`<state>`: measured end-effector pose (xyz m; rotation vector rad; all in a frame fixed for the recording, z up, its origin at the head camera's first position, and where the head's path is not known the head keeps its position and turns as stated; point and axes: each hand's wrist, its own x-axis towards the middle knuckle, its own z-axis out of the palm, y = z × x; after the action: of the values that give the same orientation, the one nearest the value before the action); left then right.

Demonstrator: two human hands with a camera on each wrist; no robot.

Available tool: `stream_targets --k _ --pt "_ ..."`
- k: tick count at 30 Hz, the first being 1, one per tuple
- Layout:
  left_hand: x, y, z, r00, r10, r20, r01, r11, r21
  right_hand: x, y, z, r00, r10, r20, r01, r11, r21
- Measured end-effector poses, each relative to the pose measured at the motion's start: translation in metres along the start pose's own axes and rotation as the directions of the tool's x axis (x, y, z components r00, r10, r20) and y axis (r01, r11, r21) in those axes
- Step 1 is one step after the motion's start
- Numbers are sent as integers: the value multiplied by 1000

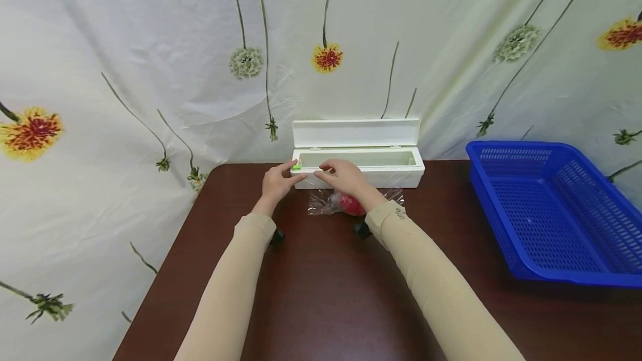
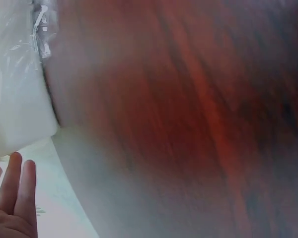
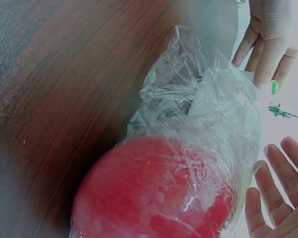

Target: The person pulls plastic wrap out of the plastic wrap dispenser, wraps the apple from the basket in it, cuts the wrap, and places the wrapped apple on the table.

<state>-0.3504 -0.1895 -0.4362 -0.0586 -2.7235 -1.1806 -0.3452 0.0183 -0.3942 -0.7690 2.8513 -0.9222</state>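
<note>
A long white box (image 1: pixel 356 179) with a raised lid (image 1: pixel 356 133) stands at the table's back; its inside is hollow. In the head view, my left hand (image 1: pixel 277 180) is at its left end, fingertips beside a small green piece (image 1: pixel 297 167) on the rim. Its visible fingers (image 2: pixel 10 191) look fairly straight in the left wrist view. Over the front rim is my right hand (image 1: pixel 346 176), thumb and forefinger apart, other fingers (image 3: pixel 277 191) extended. Clear plastic film (image 3: pixel 188 94) covers a red round object (image 3: pixel 144 193) below my right hand, in front of the box. The object's kind is unclear.
A blue plastic basket (image 1: pixel 506 238) stands on the table (image 1: pixel 321 305) to the right. Behind the table hangs a white curtain (image 1: pixel 190 32) with printed flowers. The table's left edge runs diagonally beside my left arm.
</note>
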Motion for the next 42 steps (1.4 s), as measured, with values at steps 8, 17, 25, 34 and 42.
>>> stream_targets --k 8,17,25,34,42 --pt "-1 -1 -4 999 14 -37 -13 1000 23 6 -6 4 1000 24 -17 -24 999 24" --pt "-3 0 -5 999 26 -27 -25 999 41 14 -20 11 997 44 -61 -41 998 54" --pt "-3 1 -5 999 31 -32 -29 999 35 20 -24 22 992 73 -102 -65 995 78" --pt "-4 0 1 998 7 -62 -9 999 -35 27 -25 28 985 92 -144 -80 993 88" --pt "-6 -1 7 997 -4 -73 -1 998 -68 30 -24 30 985 90 -145 -75 992 101"
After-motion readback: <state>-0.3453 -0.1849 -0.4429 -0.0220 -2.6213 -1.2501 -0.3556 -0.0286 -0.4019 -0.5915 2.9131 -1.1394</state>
